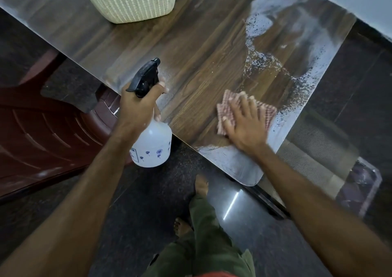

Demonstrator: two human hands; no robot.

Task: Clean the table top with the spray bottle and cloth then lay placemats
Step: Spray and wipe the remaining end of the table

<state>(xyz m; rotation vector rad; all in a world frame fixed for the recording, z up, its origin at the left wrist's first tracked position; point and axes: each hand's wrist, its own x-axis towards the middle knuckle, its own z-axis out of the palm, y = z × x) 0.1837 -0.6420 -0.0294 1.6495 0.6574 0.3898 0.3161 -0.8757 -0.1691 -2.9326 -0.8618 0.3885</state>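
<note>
Person seen from a head-worn camera. Both forearms are bare to the lower frame edge, with no sleeve, watch, or band visible on either. The left hand and right hand carry no gloves or rings that can be made out. Olive-green trousers, loose and creased, cover the legs at 6 o'clock. Both feet are bare, one foot at 12 o'clock from the other. A strip of orange-red garment shows at the bottom edge.
</note>
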